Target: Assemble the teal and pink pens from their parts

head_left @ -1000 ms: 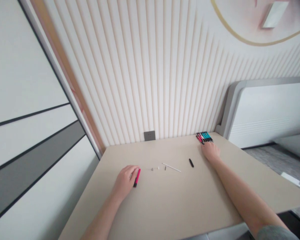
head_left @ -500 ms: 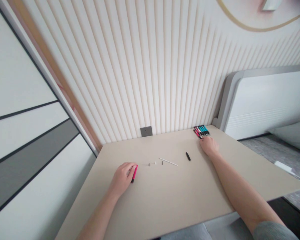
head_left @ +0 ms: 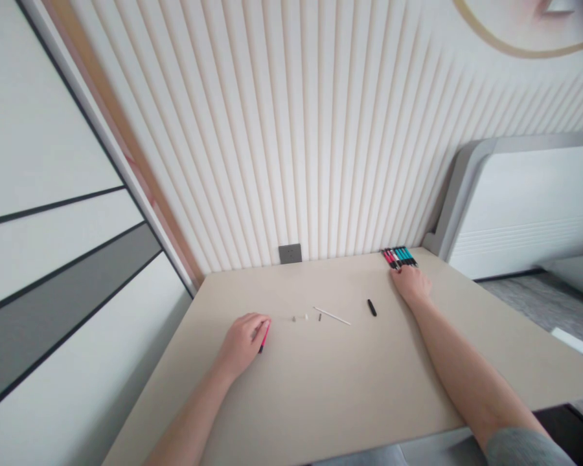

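Note:
My left hand is closed around a pink pen barrel with a dark lower end, standing tilted close to the table. My right hand is at the back right, its fingers curled together at the near end of a red pen. That pen lies at the left of a row of red, white and teal pens; the fingers partly hide the near ends. Between my hands lie a thin white pen refill, a small dark piece, two tiny light pieces and a black pen grip.
The beige table meets a ribbed wall with a dark socket. A white and grey cabinet stands left. A grey headboard and bed are to the right. A white object sits beyond the table's right edge.
The red pen at my right fingers has shifted in against the row, now closer to the other pens. My left hand still holds the pink barrel. The view has shifted slightly.

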{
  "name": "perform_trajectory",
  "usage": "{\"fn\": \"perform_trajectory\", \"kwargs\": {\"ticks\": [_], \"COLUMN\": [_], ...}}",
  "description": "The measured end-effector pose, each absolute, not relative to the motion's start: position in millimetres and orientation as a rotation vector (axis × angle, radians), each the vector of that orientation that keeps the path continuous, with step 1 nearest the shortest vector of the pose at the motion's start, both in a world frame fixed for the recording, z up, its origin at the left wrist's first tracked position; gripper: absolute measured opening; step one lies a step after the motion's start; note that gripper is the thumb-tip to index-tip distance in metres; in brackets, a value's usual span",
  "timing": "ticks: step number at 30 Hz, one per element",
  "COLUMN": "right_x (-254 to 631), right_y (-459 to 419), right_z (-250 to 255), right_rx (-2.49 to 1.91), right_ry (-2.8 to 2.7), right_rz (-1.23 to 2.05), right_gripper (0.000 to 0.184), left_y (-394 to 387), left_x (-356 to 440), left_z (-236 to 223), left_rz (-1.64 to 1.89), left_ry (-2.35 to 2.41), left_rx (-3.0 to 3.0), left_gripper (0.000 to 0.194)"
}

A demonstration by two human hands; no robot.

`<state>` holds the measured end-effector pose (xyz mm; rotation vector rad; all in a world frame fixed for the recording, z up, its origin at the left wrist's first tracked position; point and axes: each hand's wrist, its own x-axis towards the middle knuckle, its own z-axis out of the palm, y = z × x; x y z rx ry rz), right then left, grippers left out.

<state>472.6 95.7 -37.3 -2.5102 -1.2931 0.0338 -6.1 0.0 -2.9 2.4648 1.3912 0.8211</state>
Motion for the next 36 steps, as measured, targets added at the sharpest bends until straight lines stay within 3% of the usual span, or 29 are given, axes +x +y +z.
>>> {"fn": "perform_trajectory", "kwargs": {"ticks": [15,22,36], "right_x": [472,472,474], "right_y": [98,100,82], "right_z": [-40,-38,-39], "right_rx": [-2.525,-2.519,-2.521], "right_ry": [-1.291,-1.287,-1.271], "right_rz": [-0.005,-0.01,-0.007], "right_gripper": [0.036,0.039,0.044], "left_y": [0,1,-1], "left_x": [-8,-10,-17], "left_z": [1,1,-1], "left_rz": [0.78,0.836,0.602], "left_ry": [1.432,1.482,1.533], "left_rx": [2.461,2.432,2.53], "left_gripper": [0.028,0.026,0.031]}}
